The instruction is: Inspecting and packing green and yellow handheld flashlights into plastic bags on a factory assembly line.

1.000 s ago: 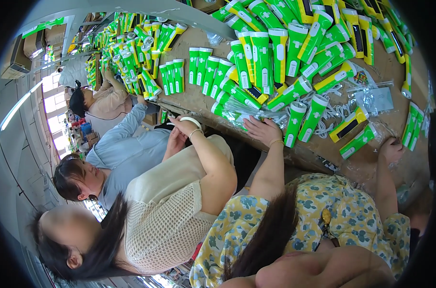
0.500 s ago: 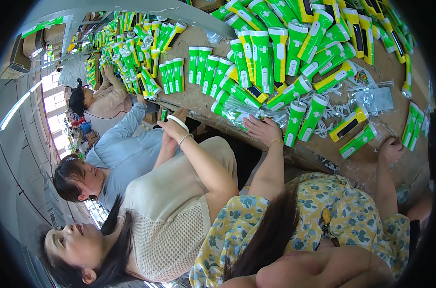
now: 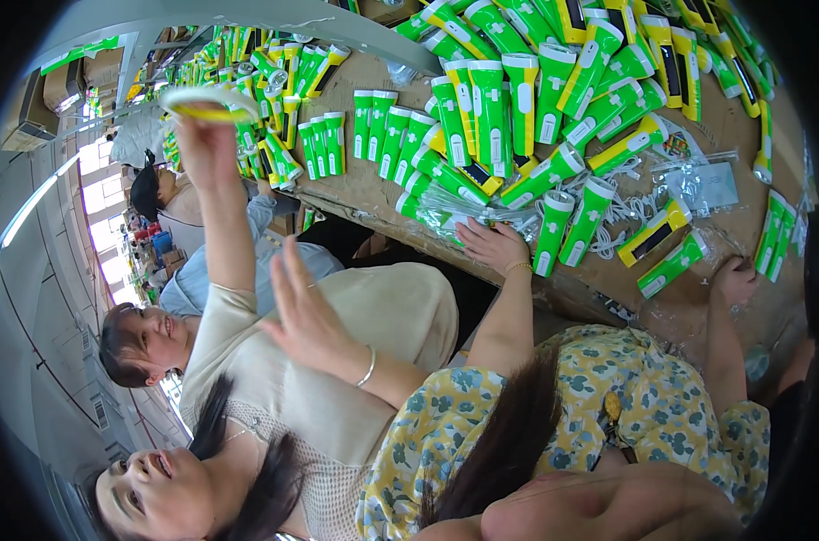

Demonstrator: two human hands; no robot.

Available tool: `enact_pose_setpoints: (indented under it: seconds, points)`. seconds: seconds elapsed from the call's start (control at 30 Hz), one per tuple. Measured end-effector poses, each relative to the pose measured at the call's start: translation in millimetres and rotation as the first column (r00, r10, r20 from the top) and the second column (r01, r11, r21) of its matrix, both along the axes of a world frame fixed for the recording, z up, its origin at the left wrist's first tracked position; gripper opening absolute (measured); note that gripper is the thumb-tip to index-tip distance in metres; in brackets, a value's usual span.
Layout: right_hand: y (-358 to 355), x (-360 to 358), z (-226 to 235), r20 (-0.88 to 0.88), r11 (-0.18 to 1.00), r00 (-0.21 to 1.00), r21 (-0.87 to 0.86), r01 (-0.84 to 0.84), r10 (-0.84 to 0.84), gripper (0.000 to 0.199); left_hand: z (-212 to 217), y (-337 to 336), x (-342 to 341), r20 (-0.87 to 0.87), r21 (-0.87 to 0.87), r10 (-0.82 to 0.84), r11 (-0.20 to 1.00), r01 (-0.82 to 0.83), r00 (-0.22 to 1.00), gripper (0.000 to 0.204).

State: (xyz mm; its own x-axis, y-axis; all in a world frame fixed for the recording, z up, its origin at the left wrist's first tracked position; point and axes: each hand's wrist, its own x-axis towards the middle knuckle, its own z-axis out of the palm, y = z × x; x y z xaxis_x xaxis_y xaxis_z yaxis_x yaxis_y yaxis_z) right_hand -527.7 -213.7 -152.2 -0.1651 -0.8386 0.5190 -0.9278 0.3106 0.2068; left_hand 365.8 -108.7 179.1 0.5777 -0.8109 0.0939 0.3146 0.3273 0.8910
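My left hand lies on clear plastic bags near the table's front edge, fingers spread, a thin bracelet at the wrist. Close to its right side are two green flashlights with white heads. Farther right, my right hand rests at the table edge beside a clear plastic wrapper. Its fingers look bent, and whether they grip anything is unclear. A green flashlight and a yellow one with a dark panel lie between the hands, near coiled white cables.
Many green and yellow flashlights cover the brown table, with another heap farther left. A grey metal beam crosses above. At my left, a co-worker in beige raises a blurred white-and-yellow round thing. More people sit beyond.
My hands have stayed in place. The co-worker in beige has leaned back, raised one arm with the round thing up and left, and lifted the other hand away from the table.
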Motion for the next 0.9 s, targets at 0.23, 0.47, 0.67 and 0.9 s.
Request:
enact_pose_setpoints:
  seconds: [0.23, 0.47, 0.67, 0.9]
  points:
    - [-10.2, 26.8, -8.2, 0.013, 0.998, 0.999, -0.036, -0.052, 0.053, 0.031, 25.1, -35.3, 8.4, 0.090, -0.128, -0.066, 0.989, 0.078, 0.994, 0.016]
    - [-3.8, 30.5, 11.2, 0.038, 0.999, 0.999, -0.023, -0.026, 0.027, 0.030, -126.9, 112.3, -25.4, 0.235, 0.215, -0.128, 0.974, 0.077, 0.963, 0.056]
    - [-17.1, 46.8, -0.9, 0.027, 0.996, 0.997, -0.045, -0.077, 0.078, 0.033, -142.8, 148.9, 6.7, 0.079, 0.352, -0.040, 0.936, 0.010, 0.996, 0.052]
    - [-6.2, 21.6, -12.0, 0.044, 1.000, 0.999, -0.002, -0.006, 0.006, 0.035, -164.1, 276.6, -140.2, -0.144, 0.495, 0.042, 0.868, 0.035, 0.989, 0.049]
